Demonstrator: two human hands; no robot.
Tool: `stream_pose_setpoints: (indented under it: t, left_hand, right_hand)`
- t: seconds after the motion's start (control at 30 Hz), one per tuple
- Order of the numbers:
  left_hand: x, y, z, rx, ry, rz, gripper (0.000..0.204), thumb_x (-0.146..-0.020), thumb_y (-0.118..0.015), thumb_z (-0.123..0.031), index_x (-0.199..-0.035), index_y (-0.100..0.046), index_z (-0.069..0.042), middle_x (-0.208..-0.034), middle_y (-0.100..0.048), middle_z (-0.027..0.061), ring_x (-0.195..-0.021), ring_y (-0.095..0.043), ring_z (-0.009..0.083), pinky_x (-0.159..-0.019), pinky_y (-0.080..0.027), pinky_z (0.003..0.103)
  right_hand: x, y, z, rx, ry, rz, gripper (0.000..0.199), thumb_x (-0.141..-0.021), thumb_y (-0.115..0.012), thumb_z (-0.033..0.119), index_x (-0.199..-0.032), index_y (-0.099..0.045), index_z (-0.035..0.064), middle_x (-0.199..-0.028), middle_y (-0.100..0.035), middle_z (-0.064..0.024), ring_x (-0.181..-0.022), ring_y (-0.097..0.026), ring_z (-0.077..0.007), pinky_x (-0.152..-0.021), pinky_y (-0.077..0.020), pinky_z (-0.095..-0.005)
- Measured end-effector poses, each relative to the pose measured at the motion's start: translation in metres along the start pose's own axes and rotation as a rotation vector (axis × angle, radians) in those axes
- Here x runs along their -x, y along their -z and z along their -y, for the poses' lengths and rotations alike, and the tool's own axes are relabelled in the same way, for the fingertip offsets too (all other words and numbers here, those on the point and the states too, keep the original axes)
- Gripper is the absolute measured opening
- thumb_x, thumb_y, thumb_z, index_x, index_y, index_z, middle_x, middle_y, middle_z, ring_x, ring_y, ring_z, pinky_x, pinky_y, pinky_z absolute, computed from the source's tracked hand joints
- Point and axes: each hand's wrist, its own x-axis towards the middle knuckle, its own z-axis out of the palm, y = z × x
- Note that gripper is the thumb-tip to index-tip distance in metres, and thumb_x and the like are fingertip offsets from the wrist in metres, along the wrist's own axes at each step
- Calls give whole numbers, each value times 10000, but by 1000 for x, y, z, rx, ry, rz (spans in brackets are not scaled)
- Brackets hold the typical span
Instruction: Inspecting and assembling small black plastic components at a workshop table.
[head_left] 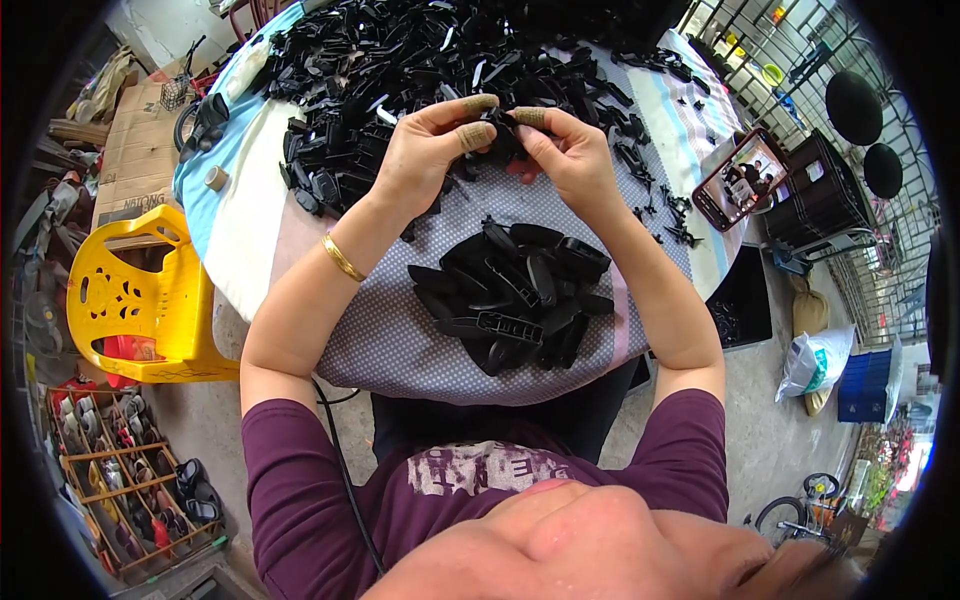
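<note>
My left hand [425, 148] and my right hand [572, 160] meet above the table, both closed in a pinch on a small black plastic part [505, 127]. Its exact kind is hard to make out, as the fingers cover much of it. Tan tape wraps my left thumb and forefinger and one right finger. Between my forearms, nearer to me, lies a small pile of elongated black plastic pieces [520, 290]; one shows a ribbed, hollow inside. A much larger heap of similar black parts [340, 150] spreads behind and to the left of my hands.
Over the round table lies a patterned cloth [370, 350]. At its right edge stands a phone [742, 180], near scattered small black bits [678, 218]. A tape roll [215, 178] sits at the left. Beyond are a yellow plastic chair [130, 290] and a shoe rack [125, 480].
</note>
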Motion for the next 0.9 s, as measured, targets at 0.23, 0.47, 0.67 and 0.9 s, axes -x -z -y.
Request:
stream_pose_setpoints:
  t: [0.23, 0.47, 0.67, 0.9]
  left_hand:
    - [4, -9, 1, 111, 22, -16, 346, -838, -626, -45, -1170, -561, 26, -1026, -643, 81, -903, -602, 119, -832, -488, 233]
    - [4, -8, -11, -8, 3, 57, 292, -842, -600, -21, -1133, -598, 5, -1028, -648, 95, -931, -606, 139, -856, -487, 253]
    - [7, -7, -21, -175, -100, 172, 243, -824, -602, 7, -1064, -637, 11, -961, -671, 92, -876, -629, 132, -805, -516, 248]
    - [11, -10, -21, -339, -133, 124, 328, -818, -624, -12, -1143, -585, 15, -978, -663, 103, -886, -629, 140, -806, -519, 246]
  right_hand:
    - [3, -7, -10, 412, 317, -122, 217, -875, -565, 53, -1078, -585, -20, -958, -622, -71, -697, -624, -109, -583, -501, -213]
    - [2, -6, -9, 270, -51, 117, 277, -817, -687, 153, -1024, -595, -6, -840, -627, -10, -700, -577, -51, -647, -486, -204]
    - [14, -13, -7, 291, 5, 115, 218, -827, -676, 152, -956, -634, -19, -766, -636, -4, -701, -582, -45, -628, -481, -197]
    - [-7, 14, 5, 314, -8, 379, 406, -805, -688, 127, -1161, -549, -9, -958, -647, -62, -803, -603, -99, -756, -498, -233]
